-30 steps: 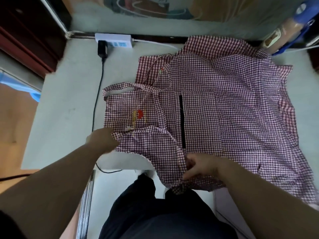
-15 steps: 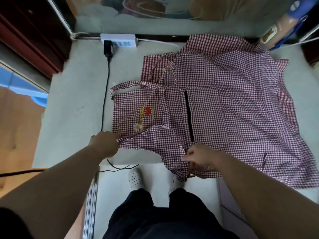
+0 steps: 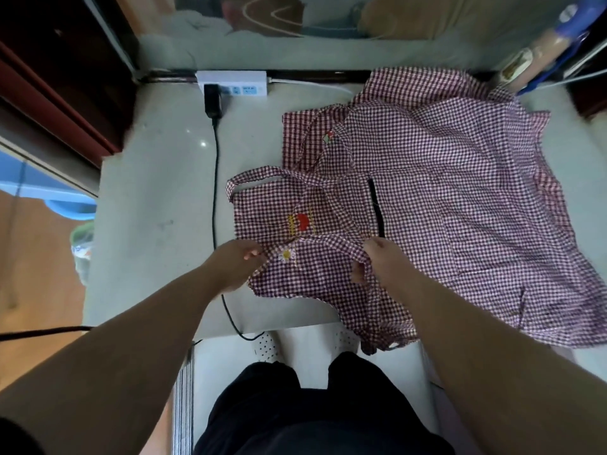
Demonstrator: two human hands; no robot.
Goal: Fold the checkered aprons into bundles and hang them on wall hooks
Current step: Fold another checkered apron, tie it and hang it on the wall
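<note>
On smooth table (image 3: 147,198), both hands (image 3: 235,261) (image 3: 384,264) pinch crumpled gingham apron (image 3: 328,270).

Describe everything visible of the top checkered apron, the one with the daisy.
The checkered apron is thin red-and-white gingham cloth, wrinkled, spread on the pale table over a second apron. A neck loop lies at its left end; the bib bears a red-and-yellow motif and a daisy; a black strip runs across its middle. Its near flap is folded over the bib, the left hand pinching it by the daisy, the right hand gripping it. One corner hangs off the table's near edge.
</note>
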